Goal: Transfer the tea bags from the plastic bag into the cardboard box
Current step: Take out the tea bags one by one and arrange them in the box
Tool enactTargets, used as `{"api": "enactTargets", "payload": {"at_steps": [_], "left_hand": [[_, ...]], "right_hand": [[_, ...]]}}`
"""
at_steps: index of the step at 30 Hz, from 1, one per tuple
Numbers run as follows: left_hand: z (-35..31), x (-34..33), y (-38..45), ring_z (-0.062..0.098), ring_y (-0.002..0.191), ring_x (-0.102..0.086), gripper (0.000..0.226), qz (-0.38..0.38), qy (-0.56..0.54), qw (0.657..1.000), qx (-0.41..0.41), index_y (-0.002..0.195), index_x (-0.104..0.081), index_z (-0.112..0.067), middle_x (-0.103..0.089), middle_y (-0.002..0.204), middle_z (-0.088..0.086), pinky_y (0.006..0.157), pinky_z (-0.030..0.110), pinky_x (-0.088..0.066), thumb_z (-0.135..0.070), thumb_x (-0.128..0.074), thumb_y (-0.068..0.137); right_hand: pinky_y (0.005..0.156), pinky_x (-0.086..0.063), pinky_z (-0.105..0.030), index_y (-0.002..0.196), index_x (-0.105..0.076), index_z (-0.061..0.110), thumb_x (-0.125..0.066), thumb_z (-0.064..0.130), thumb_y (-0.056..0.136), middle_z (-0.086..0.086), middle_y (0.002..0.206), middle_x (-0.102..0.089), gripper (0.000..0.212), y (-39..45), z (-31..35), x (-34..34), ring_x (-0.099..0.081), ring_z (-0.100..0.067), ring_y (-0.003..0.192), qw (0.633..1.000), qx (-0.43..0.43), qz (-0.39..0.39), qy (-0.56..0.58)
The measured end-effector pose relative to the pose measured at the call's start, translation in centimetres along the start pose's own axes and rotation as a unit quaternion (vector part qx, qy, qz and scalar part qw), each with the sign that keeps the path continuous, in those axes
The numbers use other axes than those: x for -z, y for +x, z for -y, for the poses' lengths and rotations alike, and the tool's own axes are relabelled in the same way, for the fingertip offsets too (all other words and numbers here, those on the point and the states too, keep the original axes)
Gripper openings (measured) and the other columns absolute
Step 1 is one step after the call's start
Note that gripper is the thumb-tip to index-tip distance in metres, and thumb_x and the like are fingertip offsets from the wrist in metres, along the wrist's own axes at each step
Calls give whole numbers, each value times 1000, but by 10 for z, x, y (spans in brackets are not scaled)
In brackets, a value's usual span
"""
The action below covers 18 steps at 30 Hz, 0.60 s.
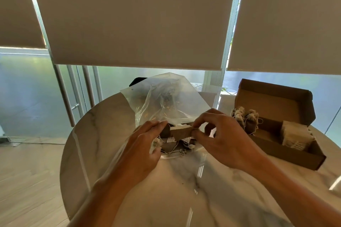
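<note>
Behind the round white marble-patterned table (184,199) hang three beige roller blinds (136,16), lowered over tall glass panes, and a dark object (137,80) shows past the table's far edge, mostly hidden by the clear crumpled plastic bag (162,97). The bag stands upright at the table's middle, its mouth facing the person, and screens whatever lies inside it. At the mouth, a brown stack of paper tea bags (181,132) is held level between both hands: the left hand (145,145) grips its left end with curled fingers, and the right hand (219,140) pinches its right end between thumb and forefinger. Below the stack, loose tea bags with white strings and tags (175,146) lie tangled on the table at the bag's opening. To the right, well apart from the hands, sits the open brown cardboard box (287,155), lid raised, with tea bags (247,118) at its far-left end and a pale bundle (295,135) standing nearer the right. Pale wooden flooring (27,180) lies to the left.
</note>
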<state>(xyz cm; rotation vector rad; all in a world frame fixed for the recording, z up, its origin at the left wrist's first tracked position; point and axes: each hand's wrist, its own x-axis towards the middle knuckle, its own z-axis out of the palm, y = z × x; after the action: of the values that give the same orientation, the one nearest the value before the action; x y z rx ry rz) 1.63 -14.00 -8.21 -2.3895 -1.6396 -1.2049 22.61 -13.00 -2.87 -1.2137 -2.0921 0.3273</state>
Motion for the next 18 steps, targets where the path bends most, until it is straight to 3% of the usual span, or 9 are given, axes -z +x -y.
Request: {"api": "enactTargets", "payload": {"at_steps": [3, 5, 8, 10, 13, 16, 18], "left_hand": [[-8, 2, 3, -5, 112, -43, 47, -49, -17, 998, -20, 123, -58, -33, -44, 124, -30, 86, 5, -38, -12, -65, 81], [-20, 4, 8, -3, 111, -44, 41, -66, -52, 996, -27, 116, -62, -36, -48, 123, -32, 83, 4, -34, -21, -63, 78], [-41, 8, 19, -8, 106, -47, 46, -19, -180, 983, 6, 119, -54, -46, -54, 115, -30, 79, -1, -36, -42, -62, 74], [-50, 8, 30, -8, 102, -49, 49, 27, -208, 978, 14, 120, -52, -48, -59, 109, -28, 80, 4, -42, -50, -65, 73], [-58, 7, 45, -2, 89, -58, 39, 55, -207, 977, 17, 117, -58, -43, -68, 90, -22, 82, 17, -47, -39, -69, 79], [-64, 7, 53, 0, 81, -61, 34, 58, -225, 972, 21, 112, -62, -39, -67, 80, -20, 75, 11, -48, -28, -69, 81], [-65, 6, 56, 1, 78, -61, 30, 54, -253, 966, 24, 107, -65, -37, -68, 79, -15, 73, 10, -49, -25, -70, 80]], "right_hand": [[64, -44, -11, 81, -65, 33, -66, 28, 84, 17, 80, -64, 6, 0, 2, 12, -59, 2, 79, 999, -12, 1, 35], [62, -44, -9, 79, -65, 32, -65, 26, 84, 16, 75, -66, 8, 1, 1, 16, -59, 2, 75, 999, -11, 2, 49], [59, -47, -17, 81, -64, 33, -65, 29, 86, 13, 73, -66, 6, 4, 1, 20, -59, -6, 68, 998, -10, 15, 57], [63, -49, -22, 84, -64, 35, -65, 32, 86, 12, 74, -66, 4, 4, 0, 21, -60, -10, 69, 998, -9, 27, 51], [68, -53, -22, 90, -64, 35, -66, 32, 86, 10, 76, -68, 6, 5, -4, 24, -64, -7, 72, 997, -15, 13, 69], [69, -54, -30, 97, -62, 29, -66, 32, 84, 6, 73, -71, 14, 6, -9, 28, -65, -12, 67, 987, -45, 9, 156], [61, -46, -29, 104, -61, 27, -67, 37, 80, 3, 70, -69, 27, 4, -14, 32, -57, -13, 58, 971, -68, 55, 221]]}}
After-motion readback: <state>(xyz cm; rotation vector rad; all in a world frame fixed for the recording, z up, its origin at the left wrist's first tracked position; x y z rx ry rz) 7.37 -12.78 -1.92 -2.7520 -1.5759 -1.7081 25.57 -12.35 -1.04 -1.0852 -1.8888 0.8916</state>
